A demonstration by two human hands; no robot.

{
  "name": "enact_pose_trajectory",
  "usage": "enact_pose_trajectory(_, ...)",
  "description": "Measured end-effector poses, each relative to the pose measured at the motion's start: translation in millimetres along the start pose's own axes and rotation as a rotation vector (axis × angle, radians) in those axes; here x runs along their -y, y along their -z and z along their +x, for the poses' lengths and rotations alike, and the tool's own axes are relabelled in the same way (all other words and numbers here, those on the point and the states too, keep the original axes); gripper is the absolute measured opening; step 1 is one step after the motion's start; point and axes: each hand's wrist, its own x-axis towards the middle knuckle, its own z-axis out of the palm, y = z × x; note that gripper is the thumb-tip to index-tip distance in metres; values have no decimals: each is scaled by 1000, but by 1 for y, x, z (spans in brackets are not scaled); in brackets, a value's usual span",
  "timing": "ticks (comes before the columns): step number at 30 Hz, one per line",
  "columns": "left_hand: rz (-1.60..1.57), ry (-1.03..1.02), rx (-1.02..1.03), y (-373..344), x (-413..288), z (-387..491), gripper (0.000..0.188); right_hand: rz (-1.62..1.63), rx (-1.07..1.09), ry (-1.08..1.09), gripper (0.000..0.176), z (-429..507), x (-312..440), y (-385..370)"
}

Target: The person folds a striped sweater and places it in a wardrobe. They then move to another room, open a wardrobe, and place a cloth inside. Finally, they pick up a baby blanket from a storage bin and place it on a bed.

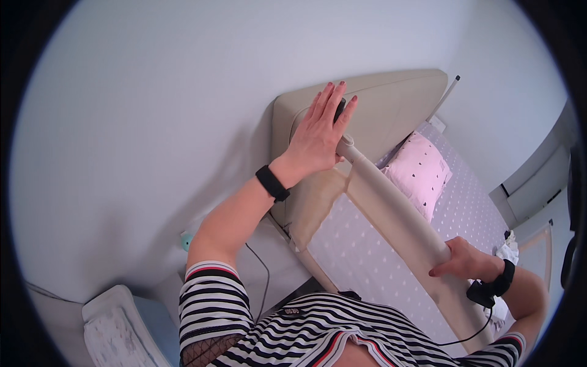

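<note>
A beige padded bed guard rail (399, 197) with a see-through mesh panel (367, 243) slants across in front of me. My left hand (321, 128) is at its upper end by the headboard (390, 101), with straight fingers and the thumb near the rail's end fitting (346, 140). Behind those fingers a black piece (340, 110) shows; what it belongs to is partly hidden. Farther down the rail, my right hand (465, 260) grips the padded top bar, with its thumb on the near side.
Beyond the rail lies a pink pillow (419, 172) on a patterned grey-lilac sheet (472, 192). A thin post with a black tip (445, 96) rises at the bed's far side. A cable (267, 270) hangs on the left, above a pale-rimmed blue container (153, 321).
</note>
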Motion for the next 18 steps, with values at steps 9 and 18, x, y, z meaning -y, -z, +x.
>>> enact_pose_trajectory(9, -42, -142, -126, -14, 15, 6, 90, -123, -81, 68, 33, -1, -5, 3)
enact_pose_trajectory(18, -54, -183, -377, -28, 16, 16, 69, -200, -186, 154, 27, -16, -7, 10)
